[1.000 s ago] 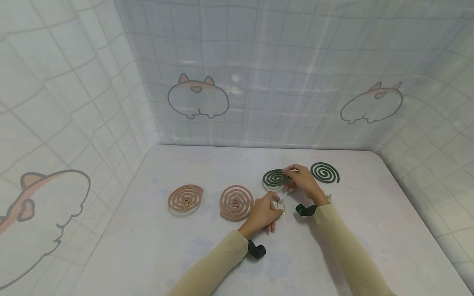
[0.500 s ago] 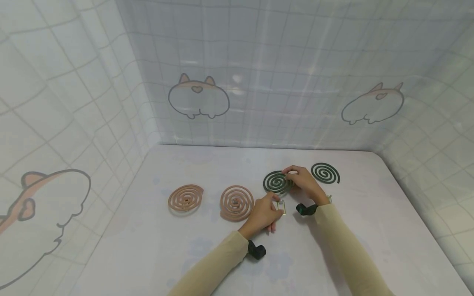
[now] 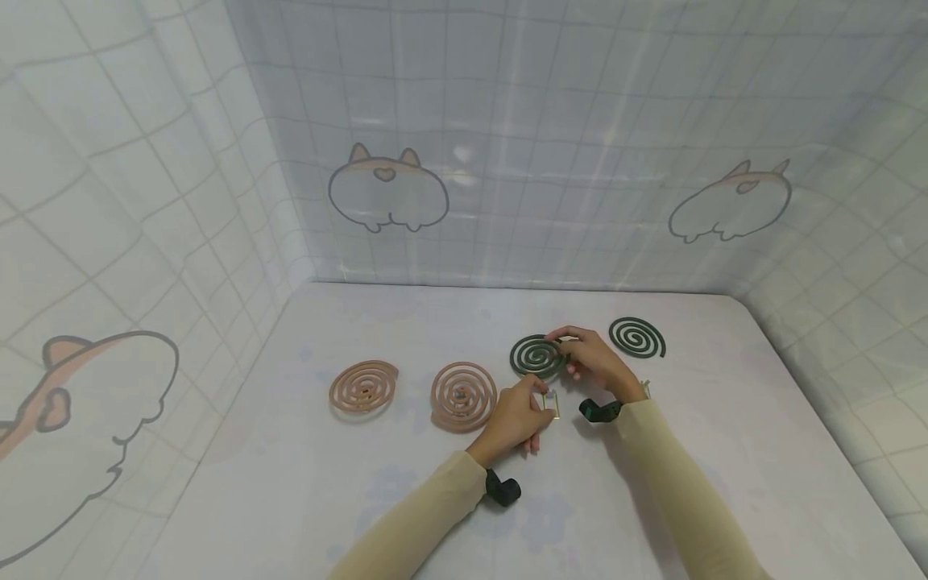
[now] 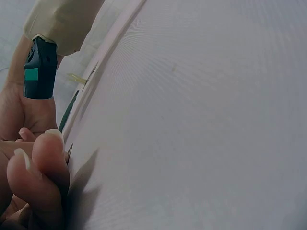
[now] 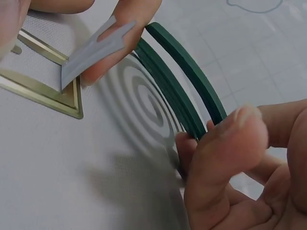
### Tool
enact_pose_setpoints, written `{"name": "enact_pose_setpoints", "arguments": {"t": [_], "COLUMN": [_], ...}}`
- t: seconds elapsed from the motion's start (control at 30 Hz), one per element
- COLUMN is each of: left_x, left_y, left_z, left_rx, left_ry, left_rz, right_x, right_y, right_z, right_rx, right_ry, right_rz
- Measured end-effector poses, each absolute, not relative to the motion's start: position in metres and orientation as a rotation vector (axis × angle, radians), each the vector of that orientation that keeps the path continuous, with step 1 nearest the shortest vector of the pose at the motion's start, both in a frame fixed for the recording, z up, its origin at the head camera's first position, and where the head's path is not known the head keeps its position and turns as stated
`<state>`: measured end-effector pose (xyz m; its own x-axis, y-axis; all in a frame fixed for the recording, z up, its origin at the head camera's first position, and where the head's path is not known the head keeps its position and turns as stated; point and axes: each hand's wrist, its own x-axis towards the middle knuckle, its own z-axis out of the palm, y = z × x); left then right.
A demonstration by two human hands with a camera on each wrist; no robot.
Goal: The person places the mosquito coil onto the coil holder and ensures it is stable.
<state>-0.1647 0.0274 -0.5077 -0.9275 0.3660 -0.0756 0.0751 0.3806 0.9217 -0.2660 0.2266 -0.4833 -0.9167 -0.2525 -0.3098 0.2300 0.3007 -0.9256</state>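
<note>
My right hand (image 3: pixel 594 358) pinches the right rim of a dark green mosquito coil (image 3: pixel 532 354) between thumb and fingers. In the right wrist view the coil (image 5: pixel 189 67) is tilted above the table and casts a spiral shadow. My left hand (image 3: pixel 515 415) pinches a small brass-coloured coil stand (image 3: pixel 553 405) against the table, just in front of the coil. A pale upright tab with a forked tip rises from the stand (image 5: pixel 74 112) in the right wrist view. In the left wrist view my left hand's fingertips (image 4: pixel 50 163) show, with the stand largely hidden.
Two brown mosquito coils, one at the left (image 3: pixel 364 387) and one beside my left hand (image 3: pixel 462 396), sit on stands. Another green coil (image 3: pixel 636 337) lies at the back right. A second stand (image 3: pixel 644 388) is partly hidden behind my right wrist. Patterned sheets wall the table.
My right hand has tipped the green coil so more of its face shows, then shifted it slightly left. My left hand and the stand have stayed in place.
</note>
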Motion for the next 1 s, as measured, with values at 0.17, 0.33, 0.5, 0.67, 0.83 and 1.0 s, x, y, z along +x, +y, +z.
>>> {"name": "enact_pose_setpoints", "arguments": {"t": [0.17, 0.33, 0.5, 0.67, 0.83, 1.0], "left_x": [-0.165, -0.166, -0.165, -0.166, -0.166, -0.166], "left_y": [0.028, 0.028, 0.027, 0.028, 0.027, 0.026], "left_z": [-0.507, -0.507, -0.508, -0.508, -0.510, -0.511], "left_rx": [0.384, 0.370, 0.380, 0.392, 0.394, 0.399], "left_ry": [2.367, 2.358, 2.366, 2.360, 2.360, 2.350], "left_rz": [1.577, 1.588, 1.579, 1.587, 1.592, 1.597], "right_x": [-0.268, -0.269, -0.268, -0.267, -0.268, -0.268], "right_y": [0.227, 0.227, 0.229, 0.231, 0.232, 0.232], "right_z": [-0.485, -0.489, -0.491, -0.490, -0.493, -0.496], "right_rx": [0.022, 0.027, 0.015, 0.010, -0.046, -0.151], "right_ry": [2.103, 2.120, 2.193, 2.184, 2.228, 2.239], "right_rz": [-1.723, -1.802, -1.765, -1.733, -1.683, -1.629]}}
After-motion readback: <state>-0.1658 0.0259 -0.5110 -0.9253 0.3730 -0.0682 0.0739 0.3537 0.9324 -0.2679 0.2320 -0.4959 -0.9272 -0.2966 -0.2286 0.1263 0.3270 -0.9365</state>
